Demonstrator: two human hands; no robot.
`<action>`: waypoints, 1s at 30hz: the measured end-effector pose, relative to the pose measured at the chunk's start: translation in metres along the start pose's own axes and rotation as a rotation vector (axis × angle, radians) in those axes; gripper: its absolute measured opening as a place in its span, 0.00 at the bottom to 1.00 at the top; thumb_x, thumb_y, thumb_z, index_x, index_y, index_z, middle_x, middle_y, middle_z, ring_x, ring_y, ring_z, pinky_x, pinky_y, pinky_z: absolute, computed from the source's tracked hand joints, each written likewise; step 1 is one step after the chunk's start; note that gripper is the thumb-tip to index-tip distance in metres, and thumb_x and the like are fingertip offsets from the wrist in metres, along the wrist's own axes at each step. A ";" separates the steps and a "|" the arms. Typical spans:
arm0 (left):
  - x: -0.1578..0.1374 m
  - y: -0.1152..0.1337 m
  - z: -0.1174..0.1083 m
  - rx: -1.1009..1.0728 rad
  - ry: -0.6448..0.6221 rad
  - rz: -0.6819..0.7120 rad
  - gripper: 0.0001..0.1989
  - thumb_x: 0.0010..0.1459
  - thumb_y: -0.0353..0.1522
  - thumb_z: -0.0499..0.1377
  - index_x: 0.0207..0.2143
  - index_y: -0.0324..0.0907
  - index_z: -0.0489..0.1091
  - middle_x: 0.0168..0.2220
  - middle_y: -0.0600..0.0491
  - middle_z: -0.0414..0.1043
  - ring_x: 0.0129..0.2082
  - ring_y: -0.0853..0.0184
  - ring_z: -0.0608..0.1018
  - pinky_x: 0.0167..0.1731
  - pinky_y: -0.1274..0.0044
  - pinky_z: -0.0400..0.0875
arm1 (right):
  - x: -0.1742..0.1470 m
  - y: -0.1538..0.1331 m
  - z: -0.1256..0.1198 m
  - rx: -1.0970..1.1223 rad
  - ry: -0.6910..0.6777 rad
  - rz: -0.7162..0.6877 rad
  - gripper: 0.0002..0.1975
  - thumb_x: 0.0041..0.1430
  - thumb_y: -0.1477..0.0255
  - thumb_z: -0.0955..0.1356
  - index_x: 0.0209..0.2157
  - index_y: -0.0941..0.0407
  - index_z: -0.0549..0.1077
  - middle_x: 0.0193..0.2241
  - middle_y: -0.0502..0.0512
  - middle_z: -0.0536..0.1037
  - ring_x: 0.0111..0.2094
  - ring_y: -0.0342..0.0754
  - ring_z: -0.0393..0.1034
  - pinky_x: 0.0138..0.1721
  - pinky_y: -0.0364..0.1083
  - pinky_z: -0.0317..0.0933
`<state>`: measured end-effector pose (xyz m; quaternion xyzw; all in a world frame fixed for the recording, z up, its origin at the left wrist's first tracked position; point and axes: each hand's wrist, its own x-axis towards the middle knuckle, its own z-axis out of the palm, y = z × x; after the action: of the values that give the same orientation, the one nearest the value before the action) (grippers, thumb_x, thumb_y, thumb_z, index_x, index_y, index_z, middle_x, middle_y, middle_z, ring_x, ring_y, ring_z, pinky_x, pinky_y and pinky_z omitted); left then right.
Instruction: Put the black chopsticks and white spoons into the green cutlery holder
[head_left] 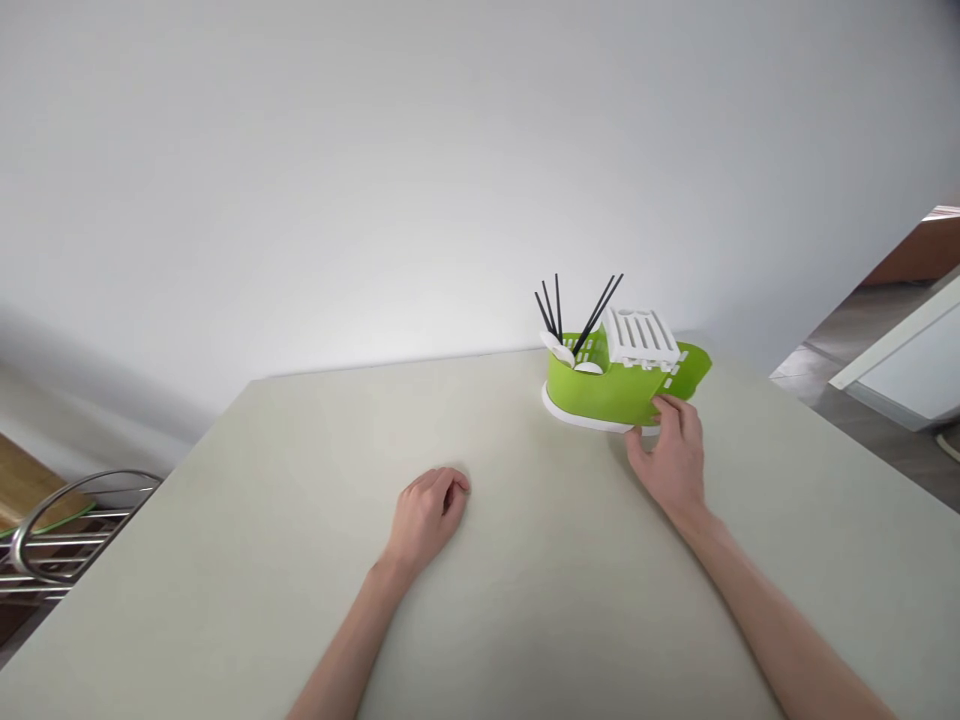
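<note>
A green and white utensil holder (600, 395) stands on the table near the wall, right of the middle. Several black chopsticks (600, 312) and white spoons (557, 347) lean in its left section, and a white slotted rack (642, 337) tops its middle. My right hand (671, 455) grips the holder's near side at the right end, fingertips on the green wall and thumb by the white base. Loosely curled, my left hand (429, 510) rests on the table apart from the holder, with nothing visible in it.
The pale table (510, 620) meets a white wall (390, 180) at the back. Beyond its left edge is a metal rack (82, 530) with a wooden board (34, 485). Right of the table, floor and a white panel (915, 350) show.
</note>
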<state>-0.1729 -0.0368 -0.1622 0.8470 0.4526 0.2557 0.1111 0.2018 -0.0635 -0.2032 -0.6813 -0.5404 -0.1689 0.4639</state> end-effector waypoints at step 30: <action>0.052 0.078 0.024 -0.104 -0.041 -0.158 0.10 0.63 0.32 0.52 0.37 0.46 0.74 0.27 0.56 0.73 0.25 0.68 0.70 0.29 0.76 0.63 | 0.029 0.009 -0.037 0.437 -0.123 -0.355 0.16 0.62 0.81 0.67 0.49 0.50 0.74 0.39 0.55 0.78 0.34 0.50 0.74 0.38 0.50 0.72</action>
<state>-0.0806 -0.0376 -0.1324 0.8068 0.5018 0.2517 0.1841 0.2306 -0.0767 -0.1671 -0.4691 -0.7018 -0.0852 0.5292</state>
